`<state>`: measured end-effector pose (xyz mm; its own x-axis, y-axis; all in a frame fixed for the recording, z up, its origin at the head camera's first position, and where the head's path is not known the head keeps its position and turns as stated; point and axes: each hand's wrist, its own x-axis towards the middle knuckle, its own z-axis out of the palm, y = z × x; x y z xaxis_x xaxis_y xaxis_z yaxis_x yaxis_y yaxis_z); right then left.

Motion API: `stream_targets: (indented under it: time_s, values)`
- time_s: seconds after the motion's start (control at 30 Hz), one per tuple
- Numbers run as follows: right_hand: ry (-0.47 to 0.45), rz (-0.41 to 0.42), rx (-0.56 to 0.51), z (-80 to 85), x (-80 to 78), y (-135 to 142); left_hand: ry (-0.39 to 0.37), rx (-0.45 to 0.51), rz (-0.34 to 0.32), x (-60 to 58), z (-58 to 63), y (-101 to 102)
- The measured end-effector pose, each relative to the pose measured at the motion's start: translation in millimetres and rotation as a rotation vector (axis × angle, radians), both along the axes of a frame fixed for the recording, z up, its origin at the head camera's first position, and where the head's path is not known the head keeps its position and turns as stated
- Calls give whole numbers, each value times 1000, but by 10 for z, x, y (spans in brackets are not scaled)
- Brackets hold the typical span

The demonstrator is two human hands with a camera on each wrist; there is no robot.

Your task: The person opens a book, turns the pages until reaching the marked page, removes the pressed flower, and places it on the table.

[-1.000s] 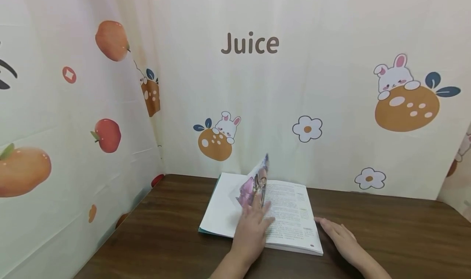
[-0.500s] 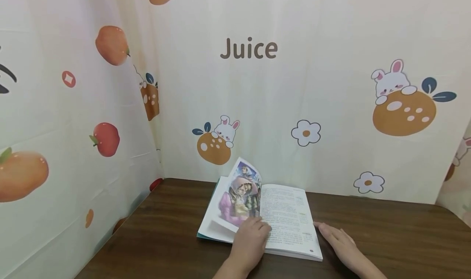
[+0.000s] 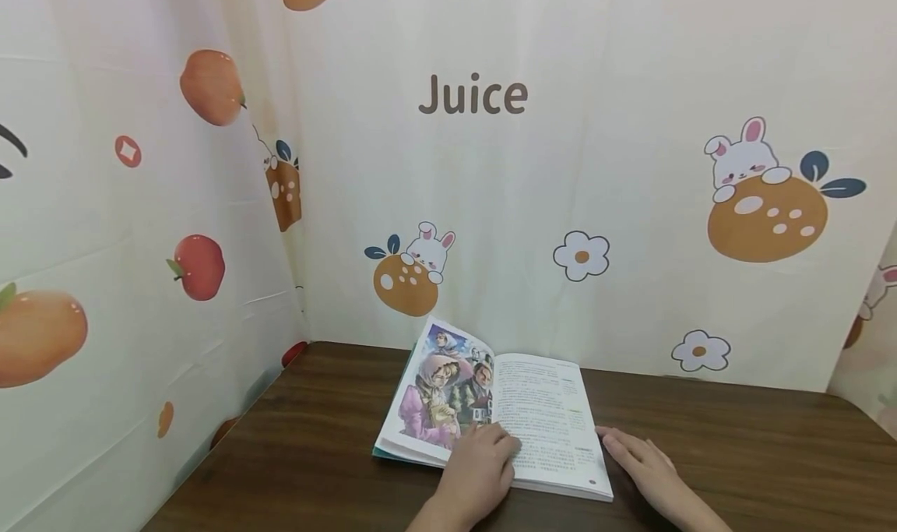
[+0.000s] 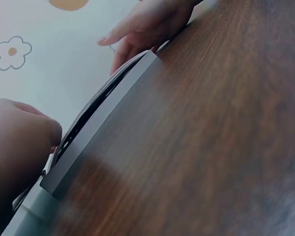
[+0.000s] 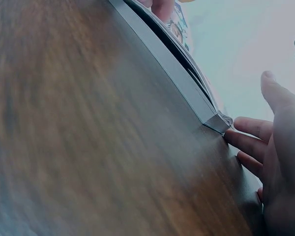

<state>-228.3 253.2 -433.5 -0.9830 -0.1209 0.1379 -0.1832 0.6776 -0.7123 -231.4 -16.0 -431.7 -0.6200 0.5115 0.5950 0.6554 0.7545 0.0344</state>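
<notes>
Book (image 3: 518, 407) lying open on a brown table (image 3: 315, 438), bright picture (image 3: 441, 392) on its left page, words on its right, left hand (image 3: 476, 470) resting low near the middle fold, fingers loosely bent, right hand (image 3: 648, 466) spread, fingertips touching the book's right edge, pale cloth (image 3: 490, 181) behind.

- book (image 3: 550, 423): plain paper, printed text page looks pretty matt and smooth to me
- picture page (image 3: 443, 388): paper too, colour printed, can't really tell if it's glossy
- page block (image 5: 162, 56): trimmed paper edges, smooth and flat-looking
- tabletop (image 3: 736, 423): dark wood or wood-look, streaky grain, smooth with a soft sheen in the wrist views
- backdrop (image 3: 490, 181): looks like thin printed cloth, mostly matt, creased and a bit wavy
</notes>
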Motion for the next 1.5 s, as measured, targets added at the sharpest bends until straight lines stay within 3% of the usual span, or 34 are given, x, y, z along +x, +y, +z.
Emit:
stream_targets:
  time_s: [0.23,0.47,0.8,1.5]
  values:
    - [-17,28,72,-33,6,10,-248,-20,-24,68,-11,-3]
    - [-52,47,57,-105,21,24,-339,-60,-30,109,-30,-27]
    - [21,86,64,-71,13,54,-326,-54,-22,68,-11,-14]
    - [53,90,54,-40,21,72,-317,-50,-8,42,-22,12]
